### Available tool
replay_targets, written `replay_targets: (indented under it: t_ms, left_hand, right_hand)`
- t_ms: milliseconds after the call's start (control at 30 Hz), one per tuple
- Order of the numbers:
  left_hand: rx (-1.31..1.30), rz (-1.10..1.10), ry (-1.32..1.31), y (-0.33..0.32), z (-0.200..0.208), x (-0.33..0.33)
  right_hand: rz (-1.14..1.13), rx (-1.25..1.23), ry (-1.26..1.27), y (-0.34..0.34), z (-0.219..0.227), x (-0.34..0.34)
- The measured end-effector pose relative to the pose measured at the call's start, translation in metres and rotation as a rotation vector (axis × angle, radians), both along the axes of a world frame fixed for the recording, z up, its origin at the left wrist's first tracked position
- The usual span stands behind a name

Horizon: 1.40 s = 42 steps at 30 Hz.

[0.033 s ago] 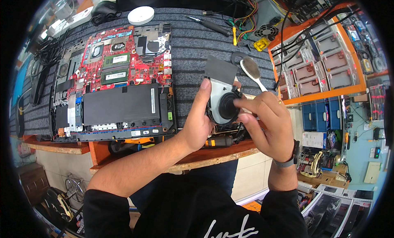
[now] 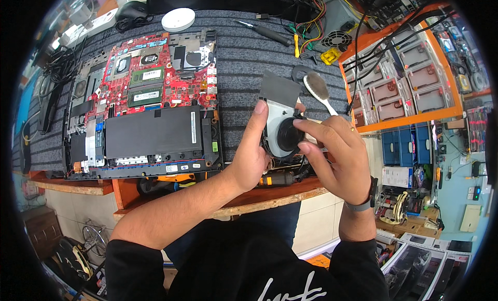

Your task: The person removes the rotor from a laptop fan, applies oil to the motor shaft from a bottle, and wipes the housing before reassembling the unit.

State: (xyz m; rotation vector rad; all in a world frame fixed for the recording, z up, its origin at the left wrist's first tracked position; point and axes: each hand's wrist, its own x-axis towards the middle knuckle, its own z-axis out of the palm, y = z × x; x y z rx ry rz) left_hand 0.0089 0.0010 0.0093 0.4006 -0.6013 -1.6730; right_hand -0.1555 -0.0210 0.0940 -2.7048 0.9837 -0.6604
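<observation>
My left hand (image 2: 252, 145) grips a laptop cooling fan (image 2: 273, 119) by its left side, the thumb lying along the edge. The fan has a silver housing, a round black rotor, and a dark grey flap standing up from its far end. On the rotor's right side, my right hand (image 2: 337, 155) has its index finger and thumb bent together against the fan. The left fingers beneath the fan are mostly hidden. Left of my hands lies an opened laptop base (image 2: 215, 161) with a red circuit board (image 2: 118, 88), green memory sticks (image 2: 146, 77) and a flat black battery (image 2: 150, 134).
A white-handled brush (image 2: 316, 86) rests beyond the fan. Farther off are a grey-handled pointed tool (image 2: 267, 33), a yellow screwdriver (image 2: 296, 44) and a white round disc (image 2: 178, 19). An orange-framed case (image 2: 410, 123) stands at the right, cables crossing it.
My right index finger has shifted slightly up along the rotor and shows more sharply. My left hand and the fan have barely moved.
</observation>
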Motion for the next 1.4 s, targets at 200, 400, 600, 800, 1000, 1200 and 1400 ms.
replay_targets:
  t_ms: [200, 400, 600, 800, 1000, 1200, 1400]
  left_hand:
    - [-0.038, -0.003, -0.044, 0.001, -0.003, 0.001]
    - [-0.057, -0.007, -0.078, 0.002, -0.004, 0.001]
    - [0.009, -0.057, -0.044, 0.002, 0.001, 0.003]
    - [-0.012, -0.011, -0.055, 0.002, 0.002, -0.001]
    - [0.040, -0.088, 0.005, 0.001, 0.000, 0.005]
    - [0.018, 0.012, -0.020, 0.001, 0.002, -0.001]
    - [0.026, -0.073, 0.047, -0.001, -0.004, 0.005]
  right_hand:
    - [-0.004, -0.094, 0.065, 0.000, -0.003, 0.004]
    - [-0.025, -0.131, 0.067, 0.002, -0.008, 0.005]
    - [0.187, 0.163, -0.065, 0.003, 0.004, -0.002]
    - [0.003, -0.116, 0.027, 0.004, 0.006, 0.004]
    - [0.222, 0.151, -0.169, 0.005, 0.011, -0.013]
    - [0.021, -0.049, -0.004, 0.004, -0.001, 0.003]
    - [0.174, 0.215, -0.236, 0.007, 0.006, -0.012]
